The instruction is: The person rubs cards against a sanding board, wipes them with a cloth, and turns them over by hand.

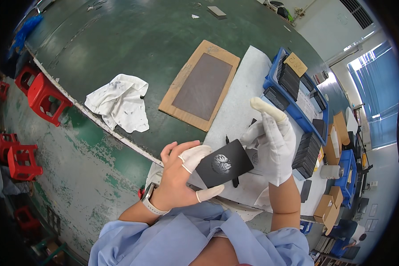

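the black card point(224, 164) hides the middle of a dark pen point(236, 182), above the near edge of the tabletop point(164, 40). the left hand point(181, 177) curls round it, thumb and covered fingers clasping opposite edges. the gloved right hand point(274, 144) points upward; its fingers overlap, so i cannot tell their grip.

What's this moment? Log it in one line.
black card: between both hands; left hand: finger cots on; right hand: white glove on; grip: holder unclear; white cloth: crumpled, on green table
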{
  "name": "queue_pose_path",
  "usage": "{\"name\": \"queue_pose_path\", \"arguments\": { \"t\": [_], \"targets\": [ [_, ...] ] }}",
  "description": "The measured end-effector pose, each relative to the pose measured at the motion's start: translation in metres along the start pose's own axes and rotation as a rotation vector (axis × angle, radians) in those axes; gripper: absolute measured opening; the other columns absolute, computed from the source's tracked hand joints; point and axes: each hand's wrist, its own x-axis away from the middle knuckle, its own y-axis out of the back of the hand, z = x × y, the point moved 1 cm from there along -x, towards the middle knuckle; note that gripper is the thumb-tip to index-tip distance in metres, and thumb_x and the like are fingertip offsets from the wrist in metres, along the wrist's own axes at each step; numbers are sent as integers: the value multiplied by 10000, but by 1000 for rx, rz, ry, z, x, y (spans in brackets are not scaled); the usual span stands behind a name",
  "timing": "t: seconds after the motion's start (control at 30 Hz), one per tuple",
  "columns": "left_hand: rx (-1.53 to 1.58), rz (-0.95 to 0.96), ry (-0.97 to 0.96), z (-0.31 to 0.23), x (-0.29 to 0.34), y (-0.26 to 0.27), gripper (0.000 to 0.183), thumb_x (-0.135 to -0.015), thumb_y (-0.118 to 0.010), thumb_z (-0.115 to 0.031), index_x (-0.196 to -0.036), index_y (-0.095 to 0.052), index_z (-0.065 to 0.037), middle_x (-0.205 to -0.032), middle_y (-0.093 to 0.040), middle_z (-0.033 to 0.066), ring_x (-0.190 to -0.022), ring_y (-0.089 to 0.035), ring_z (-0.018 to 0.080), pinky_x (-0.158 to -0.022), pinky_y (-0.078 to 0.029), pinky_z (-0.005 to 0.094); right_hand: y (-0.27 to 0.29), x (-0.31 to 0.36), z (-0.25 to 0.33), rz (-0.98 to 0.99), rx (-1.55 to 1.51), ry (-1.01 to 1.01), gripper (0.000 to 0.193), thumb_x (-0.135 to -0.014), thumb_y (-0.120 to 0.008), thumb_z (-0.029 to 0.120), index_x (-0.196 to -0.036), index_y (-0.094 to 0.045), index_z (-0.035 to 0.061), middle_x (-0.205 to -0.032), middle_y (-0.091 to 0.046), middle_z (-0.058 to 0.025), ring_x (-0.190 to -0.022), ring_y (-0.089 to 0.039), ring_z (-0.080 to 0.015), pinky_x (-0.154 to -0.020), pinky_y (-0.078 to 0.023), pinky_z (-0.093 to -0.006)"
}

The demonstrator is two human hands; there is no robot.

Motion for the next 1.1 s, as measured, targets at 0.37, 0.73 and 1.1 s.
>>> {"name": "queue_pose_path", "arguments": {
  "t": [0.37, 0.73, 1.1],
  "targets": [
    [-33, -3, 16, 6, -2, 4, 703, -609, -817, -325, -1194, -552, -39, -1134, -600, 131, -1112, -537, 306, -977, -309, 445, 7, -7, -10, -13, -59, -28, 309, -977, -477, 232, -1215, -556, 52, -825, -671, -87, -705, -630, -131, -629, -464, -215],
    [1790, 379, 832, 2, 7, -13, 637, -937, -384, -554, -1208, -530, 4, -956, -647, 139, -858, -627, 224, -767, -473, 323, -34, 2, -9, 97, -44, -206, 622, -784, -662, -63, -1345, -403, 13, -1161, -559, -101, -997, -583, -132, -849, -503, -279],
    [761, 226, 495, 0, 14, -8, 366, -997, -444, -302, -808, -573, -16, -613, -541, 13, -520, -461, 67, -477, -361, 223, -30, 4, -6, 109, 82, -79, 645, -785, -655, -84, -1359, -375, 9, -1217, -539, -85, -946, -601, -109, -829, -519, -262]
  ]
}}
